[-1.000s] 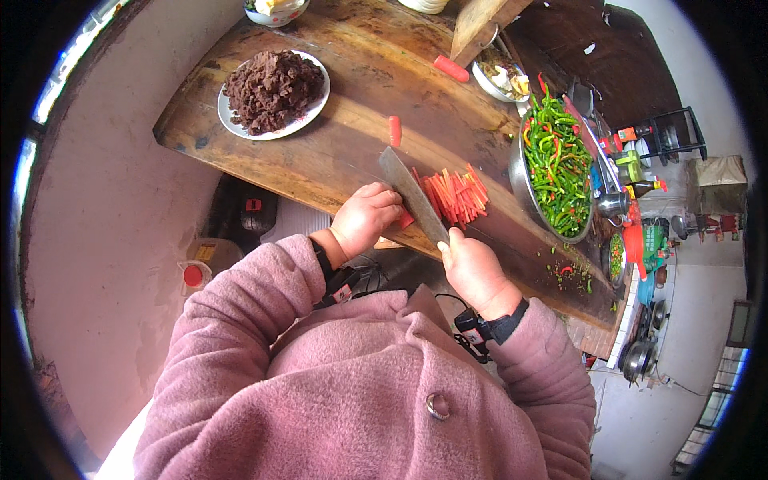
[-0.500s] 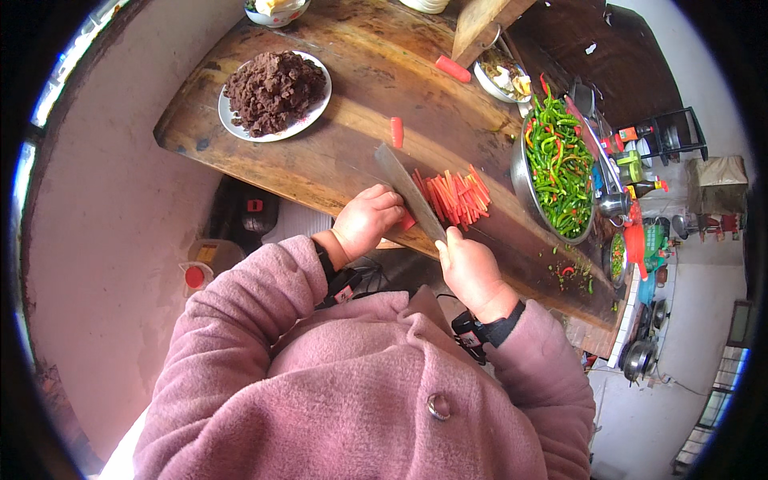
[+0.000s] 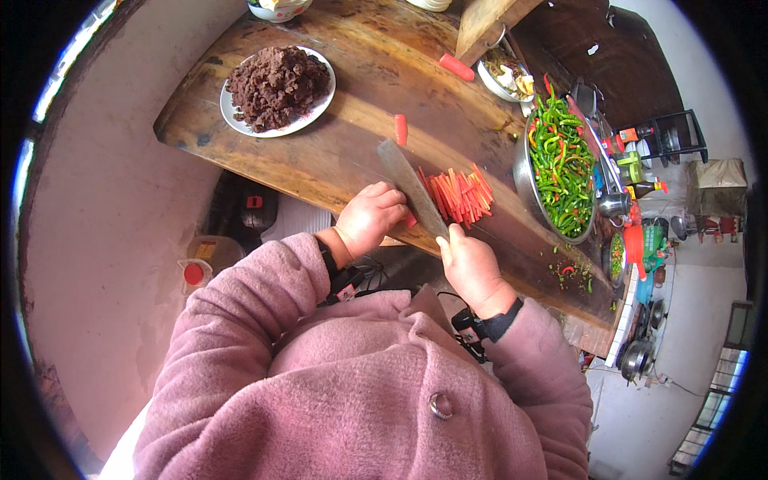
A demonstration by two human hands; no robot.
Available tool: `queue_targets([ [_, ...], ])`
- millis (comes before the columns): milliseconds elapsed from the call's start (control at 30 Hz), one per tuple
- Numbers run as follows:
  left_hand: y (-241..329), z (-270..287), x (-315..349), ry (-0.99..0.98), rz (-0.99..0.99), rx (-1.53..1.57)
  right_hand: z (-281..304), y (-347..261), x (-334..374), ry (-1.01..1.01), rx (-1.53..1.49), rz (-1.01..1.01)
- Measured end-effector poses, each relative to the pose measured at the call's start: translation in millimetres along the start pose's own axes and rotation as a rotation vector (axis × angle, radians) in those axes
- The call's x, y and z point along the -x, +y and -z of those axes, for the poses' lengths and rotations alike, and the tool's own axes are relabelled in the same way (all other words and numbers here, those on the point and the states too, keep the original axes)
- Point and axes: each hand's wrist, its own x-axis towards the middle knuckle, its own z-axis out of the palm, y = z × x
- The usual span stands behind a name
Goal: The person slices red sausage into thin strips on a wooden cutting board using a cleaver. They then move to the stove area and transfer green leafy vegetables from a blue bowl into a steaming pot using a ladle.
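My right hand (image 3: 475, 270) is closed round the handle of a cleaver (image 3: 414, 190). Its broad grey blade slants across the wooden table (image 3: 360, 128), between my left hand and a heap of carrot strips (image 3: 460, 194). Bent fingers of my left hand (image 3: 370, 219) press on a carrot piece (image 3: 410, 218) right against the blade, near the table's front edge; most of that piece is hidden by the fingers and blade. Beyond the cleaver's tip lies a short carrot chunk (image 3: 401, 130), with a longer carrot piece (image 3: 457, 67) farther back.
A white plate of dark brown crumbly food (image 3: 278, 90) stands at left. To the right is a large metal basin (image 3: 524, 180) of green and red chillies. Behind sit a bowl of food scraps (image 3: 506, 78) and a wooden post (image 3: 488, 28). Chilli bits (image 3: 570, 272) litter the right front.
The view has shifted slightly. Both hands and the cleaver keep nearly the same place, the blade's tip a little farther from me.
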Motion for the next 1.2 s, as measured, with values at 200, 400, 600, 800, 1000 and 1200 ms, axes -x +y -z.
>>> queue_targets([
  [200,0,-1,4,-0.02,0.047,0.033,-9,-4,-2,-0.025,0.037,0.001],
  [400,0,-1,3,0.008,0.009,0.014,-23,-2,-6,0.03,0.004,-0.027],
  [600,-1,0,4,0.015,0.0,-0.014,2,1,2,-0.016,-0.019,0.006],
  [800,-2,-2,7,0.019,0.004,0.031,-26,-2,-4,0.027,0.016,-0.041],
  [1000,-2,1,6,-0.006,-0.004,0.005,-14,1,-3,0.043,-0.02,0.001],
  [1200,-2,2,8,0.02,-0.014,0.005,-4,1,0,-0.02,0.014,0.024],
])
